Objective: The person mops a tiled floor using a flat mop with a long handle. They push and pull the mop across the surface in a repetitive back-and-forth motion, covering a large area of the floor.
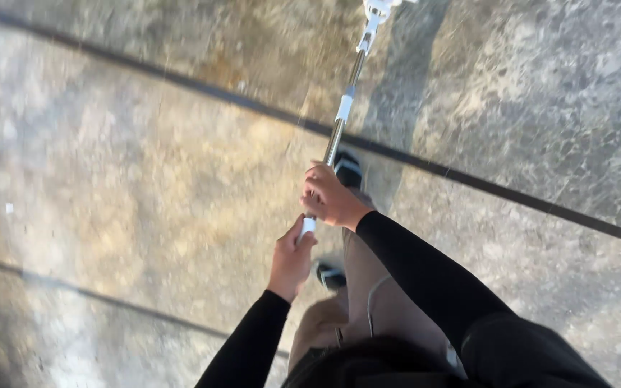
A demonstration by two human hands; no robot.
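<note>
The person stands on a stone floor (145, 201) and grips a long mop pole (344, 108) with both hands. The pole is a slim metal shaft with white collars, and it runs from the hands near the middle of the view up toward one o'clock, where a white joint (376, 11) at the top edge links it to a head that lies out of view.

The right hand (330, 197) is wrapped shut around the shaft, fingers curled over it and knuckles up. The left hand (292, 257) sits lower, toward seven o'clock from the right, closed around the white butt end of the pole with the thumb laid along it. This stacked hold looks suited to steering a long handle: the lower hand seems to anchor and pivot the end, while the upper one guides the shaft and presses it forward. The pole leans away from the body, which likely keeps its far end flat on the floor ahead.

Both arms wear black sleeves. Below the hands, light trousers and dark sandals (346, 169) show, one foot forward beside the shaft and one back, a stance that looks braced for pushing. Dark grout lines (468, 179) cross the mottled slabs diagonally. The picture is blurred, so finer detail cannot be told.
</note>
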